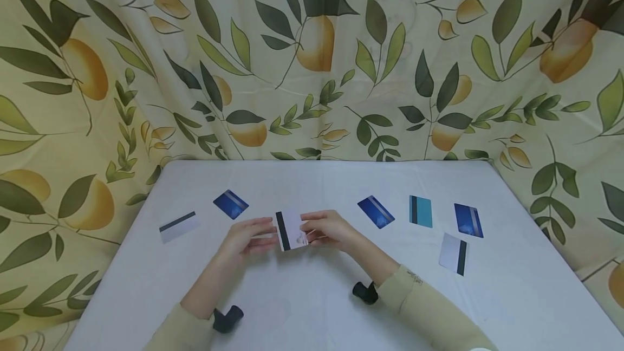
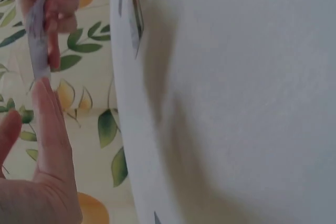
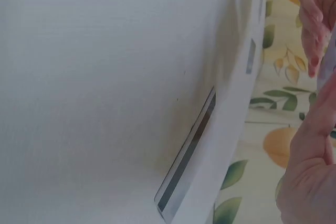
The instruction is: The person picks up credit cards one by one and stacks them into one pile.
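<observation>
A white card with a black stripe [image 1: 292, 232] is held up over the table's middle, facing the head camera. My right hand [image 1: 333, 229] pinches its right edge, fingers overlapping the face; the left wrist view shows this grip on the card [image 2: 38, 51] edge-on. Against the card's left edge lie the fingertips of my left hand [image 1: 247, 237]. Those fingers are straight, and in the left wrist view the left thumb [image 2: 7, 135] stands apart from the card. In the right wrist view most of the card falls outside the frame.
On the white table [image 1: 302, 307] at left lie a white striped card [image 1: 179, 227] and a blue card [image 1: 231, 204]. To the right are a blue card [image 1: 376, 212], a teal card [image 1: 421, 211], another blue card [image 1: 468, 220] and a white card [image 1: 452, 254]. A patterned curtain [image 1: 302, 96] hangs behind.
</observation>
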Demonstrator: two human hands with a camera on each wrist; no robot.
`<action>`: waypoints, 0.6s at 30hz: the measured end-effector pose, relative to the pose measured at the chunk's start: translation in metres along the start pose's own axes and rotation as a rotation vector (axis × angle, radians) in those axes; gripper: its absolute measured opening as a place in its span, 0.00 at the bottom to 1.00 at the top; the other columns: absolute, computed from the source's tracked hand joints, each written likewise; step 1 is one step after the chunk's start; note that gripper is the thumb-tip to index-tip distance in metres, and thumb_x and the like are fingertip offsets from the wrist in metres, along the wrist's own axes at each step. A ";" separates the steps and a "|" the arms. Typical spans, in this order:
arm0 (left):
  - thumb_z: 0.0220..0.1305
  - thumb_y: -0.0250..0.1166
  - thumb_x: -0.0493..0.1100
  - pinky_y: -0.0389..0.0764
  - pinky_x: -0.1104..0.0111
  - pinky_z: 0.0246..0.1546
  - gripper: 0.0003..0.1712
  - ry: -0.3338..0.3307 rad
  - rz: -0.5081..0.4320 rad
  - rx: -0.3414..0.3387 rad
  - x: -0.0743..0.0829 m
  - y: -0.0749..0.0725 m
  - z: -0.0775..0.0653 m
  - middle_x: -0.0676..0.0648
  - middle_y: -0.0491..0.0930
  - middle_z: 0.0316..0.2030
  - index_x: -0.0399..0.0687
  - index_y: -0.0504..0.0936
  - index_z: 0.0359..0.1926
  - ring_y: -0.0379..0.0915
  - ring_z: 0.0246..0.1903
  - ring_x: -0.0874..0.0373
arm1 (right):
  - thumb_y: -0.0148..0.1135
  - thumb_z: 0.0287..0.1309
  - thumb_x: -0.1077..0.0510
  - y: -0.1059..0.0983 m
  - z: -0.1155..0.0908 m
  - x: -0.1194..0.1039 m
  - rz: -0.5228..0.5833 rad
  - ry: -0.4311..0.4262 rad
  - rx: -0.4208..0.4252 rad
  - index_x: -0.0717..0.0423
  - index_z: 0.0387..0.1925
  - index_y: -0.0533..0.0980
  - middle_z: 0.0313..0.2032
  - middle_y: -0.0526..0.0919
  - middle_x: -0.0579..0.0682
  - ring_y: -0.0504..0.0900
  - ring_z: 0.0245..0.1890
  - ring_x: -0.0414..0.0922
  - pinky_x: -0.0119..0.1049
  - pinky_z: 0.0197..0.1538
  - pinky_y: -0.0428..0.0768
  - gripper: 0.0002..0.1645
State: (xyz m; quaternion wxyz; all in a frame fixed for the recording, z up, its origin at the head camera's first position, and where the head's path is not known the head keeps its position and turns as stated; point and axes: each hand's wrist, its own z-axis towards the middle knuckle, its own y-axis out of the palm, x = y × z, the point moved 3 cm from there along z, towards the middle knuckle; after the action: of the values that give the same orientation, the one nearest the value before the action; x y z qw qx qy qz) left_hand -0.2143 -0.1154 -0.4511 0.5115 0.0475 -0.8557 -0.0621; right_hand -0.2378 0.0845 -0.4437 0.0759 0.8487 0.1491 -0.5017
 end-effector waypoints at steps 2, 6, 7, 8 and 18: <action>0.59 0.62 0.41 0.82 0.62 0.36 0.24 -0.028 0.040 -0.043 0.004 -0.001 0.004 0.37 0.80 0.44 0.36 0.73 0.55 0.82 0.33 0.49 | 0.62 0.52 0.62 -0.003 -0.001 0.001 -0.030 -0.007 -0.042 0.63 0.54 0.73 0.33 0.82 0.55 0.75 0.18 0.39 0.24 0.20 0.75 0.25; 0.57 0.65 0.45 0.83 0.63 0.34 0.25 -0.064 0.155 -0.118 0.010 -0.001 0.012 0.38 0.79 0.46 0.37 0.75 0.53 0.82 0.33 0.48 | 0.62 0.52 0.63 -0.006 -0.004 0.003 -0.069 -0.014 -0.116 0.65 0.54 0.72 0.37 0.83 0.59 0.75 0.16 0.37 0.23 0.20 0.75 0.25; 0.56 0.65 0.45 0.83 0.63 0.34 0.24 -0.068 0.181 -0.132 0.011 -0.001 0.013 0.39 0.79 0.45 0.38 0.75 0.53 0.82 0.33 0.49 | 0.62 0.52 0.63 -0.007 -0.005 0.003 -0.079 -0.018 -0.129 0.66 0.54 0.72 0.37 0.83 0.59 0.75 0.16 0.37 0.23 0.20 0.75 0.25; 0.56 0.66 0.45 0.83 0.64 0.33 0.24 -0.071 0.203 -0.145 0.011 -0.001 0.014 0.39 0.80 0.45 0.38 0.76 0.52 0.82 0.33 0.49 | 0.62 0.52 0.63 -0.007 -0.006 0.004 -0.084 -0.017 -0.140 0.65 0.53 0.73 0.38 0.83 0.59 0.75 0.16 0.37 0.23 0.20 0.75 0.25; 0.56 0.63 0.37 0.83 0.68 0.30 0.20 -0.108 0.368 -0.272 0.010 0.004 0.022 0.42 0.82 0.34 0.34 0.76 0.50 0.81 0.25 0.56 | 0.62 0.53 0.62 -0.010 -0.009 0.005 -0.154 -0.004 -0.195 0.63 0.50 0.76 0.34 0.83 0.56 0.75 0.15 0.36 0.22 0.19 0.74 0.21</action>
State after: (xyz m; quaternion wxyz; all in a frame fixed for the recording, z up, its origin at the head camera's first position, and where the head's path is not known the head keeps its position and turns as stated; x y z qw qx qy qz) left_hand -0.2384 -0.1114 -0.4525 0.4692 -0.1822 -0.8599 -0.0847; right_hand -0.2314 0.0977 -0.4440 0.1198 0.8225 0.2617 -0.4906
